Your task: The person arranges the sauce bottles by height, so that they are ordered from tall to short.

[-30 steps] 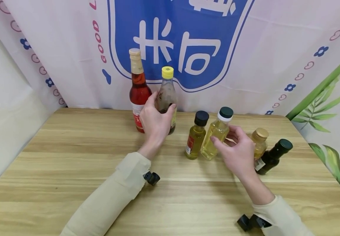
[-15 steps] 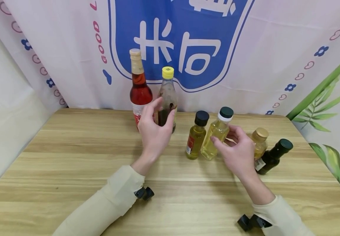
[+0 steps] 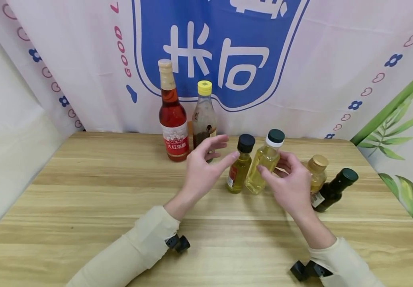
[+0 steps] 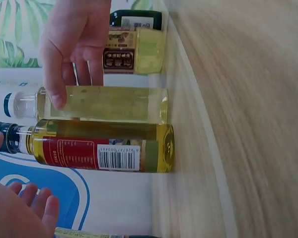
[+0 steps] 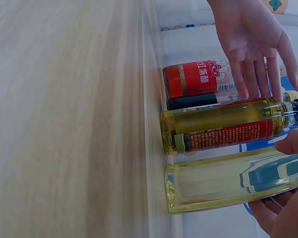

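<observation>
My left hand (image 3: 206, 171), fingers spread and slightly bent, is at the left side of a small oil bottle (image 3: 240, 169) with a black cap and red label. Its thumb overlaps that bottle's neck in the head view, and nothing is held. In the right wrist view the left fingers show behind the same bottle. My right hand (image 3: 292, 185) holds a pale yellow oil bottle (image 3: 260, 171) with a dark green cap, thumb on one side and fingers on the other. This bottle stands upright right beside the black-capped one, as the left wrist view also shows.
Behind the left hand stand a tall red vinegar bottle (image 3: 173, 115) and a yellow-capped bottle (image 3: 204, 115), near the printed curtain (image 3: 98, 79). Right of the right hand are a gold-capped bottle (image 3: 317, 171) and a dark bottle (image 3: 333, 191). All rest on the wooden table (image 3: 102, 207).
My left hand has come away from the yellow-capped bottle and moved right and toward me, over to the black-capped oil bottle. The right hand stays where it was on its bottle.
</observation>
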A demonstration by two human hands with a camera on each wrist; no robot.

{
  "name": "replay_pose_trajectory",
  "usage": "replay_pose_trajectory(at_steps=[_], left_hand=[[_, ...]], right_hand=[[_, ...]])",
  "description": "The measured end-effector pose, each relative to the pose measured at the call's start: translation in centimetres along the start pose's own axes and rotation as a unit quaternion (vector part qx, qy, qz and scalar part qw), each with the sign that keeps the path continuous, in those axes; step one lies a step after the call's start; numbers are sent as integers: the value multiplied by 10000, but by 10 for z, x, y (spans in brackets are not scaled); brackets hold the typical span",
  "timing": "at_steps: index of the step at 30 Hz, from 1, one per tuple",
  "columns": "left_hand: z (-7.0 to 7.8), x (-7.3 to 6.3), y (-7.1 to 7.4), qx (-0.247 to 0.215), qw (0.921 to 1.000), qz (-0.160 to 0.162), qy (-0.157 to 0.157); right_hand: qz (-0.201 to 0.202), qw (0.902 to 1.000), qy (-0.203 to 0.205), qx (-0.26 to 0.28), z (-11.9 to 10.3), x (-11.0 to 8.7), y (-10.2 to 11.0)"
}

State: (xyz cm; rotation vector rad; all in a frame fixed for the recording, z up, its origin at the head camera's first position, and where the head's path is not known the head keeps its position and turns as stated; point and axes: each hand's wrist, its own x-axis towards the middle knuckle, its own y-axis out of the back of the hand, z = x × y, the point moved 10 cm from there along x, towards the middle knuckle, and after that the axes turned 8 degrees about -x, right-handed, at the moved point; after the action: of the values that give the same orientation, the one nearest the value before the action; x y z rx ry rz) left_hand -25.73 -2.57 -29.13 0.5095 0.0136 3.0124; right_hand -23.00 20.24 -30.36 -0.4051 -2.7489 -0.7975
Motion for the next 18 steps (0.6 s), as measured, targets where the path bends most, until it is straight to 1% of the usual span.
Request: replay_pose_trajectory(at_steps=[4, 8, 15, 18], left_hand=[[-6, -2, -9, -60, 9989, -386, 250], [-10, -3, -16, 142, 9970, -665, 372], [-12, -4, -21, 461, 9950, -789, 405], [-14, -4, -23, 570, 9939, -822, 472]], right_hand=[[-8, 10000, 25, -45, -1, 0, 0], [-16, 10000, 32, -56, -1, 0, -1], [-34, 9999, -31, -107, -1, -1, 0], [-46, 9999, -27, -123, 0, -1, 0]])
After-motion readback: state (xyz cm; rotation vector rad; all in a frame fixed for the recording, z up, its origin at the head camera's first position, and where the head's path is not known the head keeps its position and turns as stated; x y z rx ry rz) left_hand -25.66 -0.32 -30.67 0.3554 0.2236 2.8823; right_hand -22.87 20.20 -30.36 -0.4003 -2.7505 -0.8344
